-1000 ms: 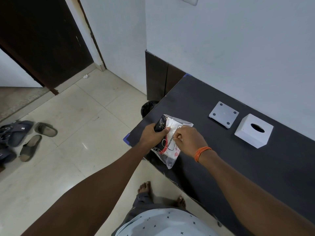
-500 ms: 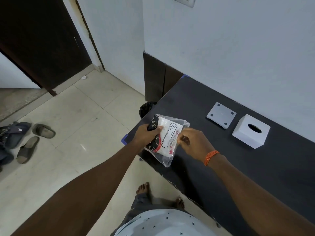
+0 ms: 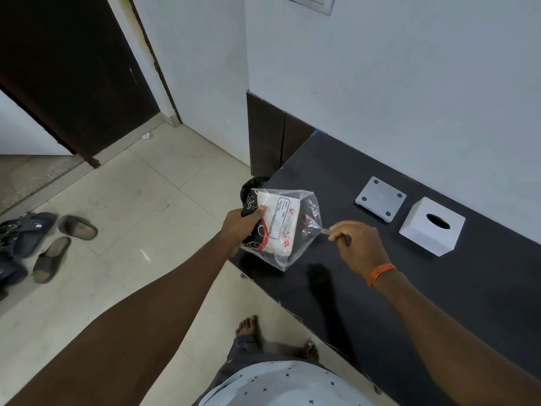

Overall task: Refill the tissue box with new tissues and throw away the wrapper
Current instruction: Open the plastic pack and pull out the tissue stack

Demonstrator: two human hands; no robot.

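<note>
A pack of new tissues (image 3: 278,227), white with black and red print, sits in a clear plastic wrapper held above the left end of the black table (image 3: 409,288). My left hand (image 3: 243,227) grips the pack's left side. My right hand (image 3: 354,244) pinches the wrapper's right edge and stretches it sideways. The white tissue box (image 3: 431,227), oval slot on top, stands at the table's back right. Its grey base plate (image 3: 380,198) lies flat just left of it.
A bin with a black liner (image 3: 253,186) stands on the floor beside the table's left end, mostly hidden by the pack. Several sandals (image 3: 52,238) lie on the tiled floor at the left. A dark door stands at the back left. My bare feet show below.
My right hand has moved right from the pack's middle, pulling the wrapper's edge outward. The pack has lifted and tilted in my left hand.
</note>
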